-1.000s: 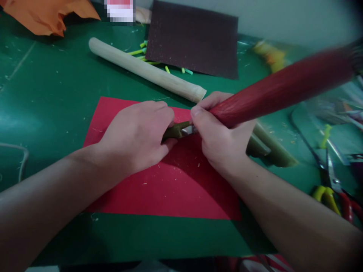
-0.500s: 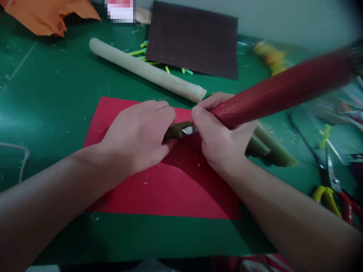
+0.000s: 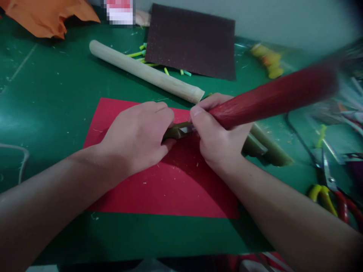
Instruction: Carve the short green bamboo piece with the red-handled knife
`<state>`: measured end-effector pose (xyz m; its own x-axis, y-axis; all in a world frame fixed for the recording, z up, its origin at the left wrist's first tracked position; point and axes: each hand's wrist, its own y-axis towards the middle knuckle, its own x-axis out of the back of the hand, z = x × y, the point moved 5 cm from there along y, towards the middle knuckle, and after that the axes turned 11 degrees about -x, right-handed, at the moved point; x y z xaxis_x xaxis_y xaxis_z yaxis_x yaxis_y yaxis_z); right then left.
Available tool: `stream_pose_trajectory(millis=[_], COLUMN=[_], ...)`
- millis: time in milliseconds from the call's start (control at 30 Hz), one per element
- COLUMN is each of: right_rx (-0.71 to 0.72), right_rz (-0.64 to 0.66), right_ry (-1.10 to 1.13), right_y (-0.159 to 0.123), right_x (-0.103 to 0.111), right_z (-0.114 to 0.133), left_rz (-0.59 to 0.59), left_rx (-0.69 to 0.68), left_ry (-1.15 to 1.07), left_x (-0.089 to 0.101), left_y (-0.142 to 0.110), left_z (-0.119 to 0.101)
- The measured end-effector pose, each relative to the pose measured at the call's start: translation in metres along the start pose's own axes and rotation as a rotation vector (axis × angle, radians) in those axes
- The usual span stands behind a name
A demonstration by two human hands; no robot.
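Ahead of the left hand [image 3: 138,138] and off to its left, crumpled orange paper [image 3: 53,17] on the green table [image 3: 42,105]. Clenched in the left hand, above a red sheet [image 3: 147,200]: an olive piece [image 3: 174,133], hardly shifted from half a second ago. Past both hands, a pale rod [image 3: 144,71], and behind it a dark sheet [image 3: 193,41]. In the narrow gap between the hands, a shiny bit [image 3: 186,130], perhaps metal; impossible to tell how joined. Wrapped by the right hand [image 3: 218,130]: the lower end of a red shaft [image 3: 266,98], slanting up rightward. Changed most: the shaft's far end, now lower and blurred, with both grips almost unmoved. Judging by that, a small rocking of the shaft, keeping the work at one spot. Right of the right hand, green lengths [image 3: 272,149], partly hidden; farther right, scissors [image 3: 326,200], slightly leftward in view, probably through head movement.
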<state>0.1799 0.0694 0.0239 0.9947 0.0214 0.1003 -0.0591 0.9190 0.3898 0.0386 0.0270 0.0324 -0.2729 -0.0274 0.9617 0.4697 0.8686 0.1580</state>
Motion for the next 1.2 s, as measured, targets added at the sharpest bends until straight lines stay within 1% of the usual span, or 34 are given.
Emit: stream_pose_trajectory(millis=[133, 267, 333, 467, 533, 667, 733, 833, 900, 1000, 1067, 1200], right_rx=[0.027, -0.02, -0.041, -0.022, -0.009, -0.044, -0.044, 0.004, 0.031, -0.011, -0.045, 0.01], right_rz=[0.018, 0.062, 0.044, -0.024, -0.01, 0.052, 0.038, -0.012, -0.016, 0.014, 0.039, -0.015], right_ry=[-0.043, -0.038, -0.021, -0.014, -0.038, -0.051, -0.026, 0.019, 0.013, -0.038, -0.06, -0.06], right_y=[-0.0004, -0.0001, -0.0002, -0.0007, -0.0008, -0.001, -0.0012, -0.0012, -0.0009, 0.0003, 0.0006, -0.0003], right_x=[-0.0009, -0.002, -0.0015, 0.0007, 0.0004, -0.0009, -0.0005, 0.0005, 0.0, -0.0011, -0.0019, -0.0002], right_z=[0.0016, 0.0011, 0.0005, 0.0013, 0.0021, 0.0001, -0.0008, -0.0002, 0.0006, -0.0009, -0.0021, 0.0002], left_rz=[0.005, 0.009, 0.01, -0.003, 0.005, 0.015, 0.023, 0.028, 0.015, 0.0, 0.019, 0.053], left_rx=[-0.002, -0.005, 0.007, 0.003, 0.0, -0.004, 0.0, 0.015, 0.019, 0.017, 0.019, 0.022], left_ry=[-0.01, -0.007, 0.0, 0.001, 0.001, 0.003, -0.002, -0.011, -0.018, -0.028, -0.033, -0.027], left_x=[-0.0002, -0.0002, -0.0005, -0.0005, -0.0007, 0.0003, 0.0009, 0.0015, 0.002, 0.003, 0.0029, 0.0031], left_y=[0.0011, 0.0007, -0.0001, -0.0004, 0.0002, 0.0015, 0.0014, 0.0007, 0.0003, 0.0006, 0.0011, 0.0021], left_z=[-0.001, -0.0019, -0.001, -0.0008, -0.0009, -0.0012, -0.0011, -0.0003, 0.0002, 0.0005, 0.0005, 0.0002])
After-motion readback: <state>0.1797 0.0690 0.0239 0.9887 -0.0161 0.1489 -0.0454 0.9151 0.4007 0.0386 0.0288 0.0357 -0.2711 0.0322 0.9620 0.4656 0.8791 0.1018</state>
